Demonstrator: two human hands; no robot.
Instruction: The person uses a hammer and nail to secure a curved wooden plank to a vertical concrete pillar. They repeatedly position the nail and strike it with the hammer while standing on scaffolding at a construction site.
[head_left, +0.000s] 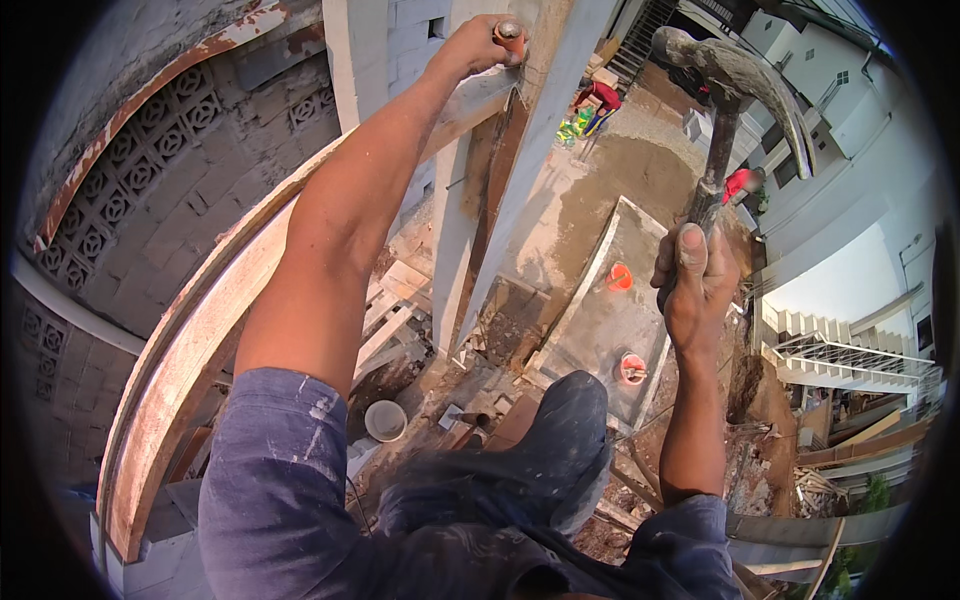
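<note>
High above the ground, my right hand (699, 289) grips the handle of a claw hammer (750, 64), its worn metal head raised and the claw curving outward. My left hand (471, 46) is closed around an orange-red cylindrical piece (510, 39) with a rough grey end, perhaps a tool handle; its lower part is hidden. That hand is at the top of a wooden board (544, 56) fixed along a tall concrete column (499, 240). A long wooden plank (202, 352) runs from the column under my left arm towards the lower left.
Far below, two orange buckets (619, 277) stand on a framed concrete slab (592, 330). A white bucket (385, 421) sits among rubble and boards. Two people in red (600, 97) work on the ground. A white staircase (847, 349) is at the right, a block wall (187, 172) at the left.
</note>
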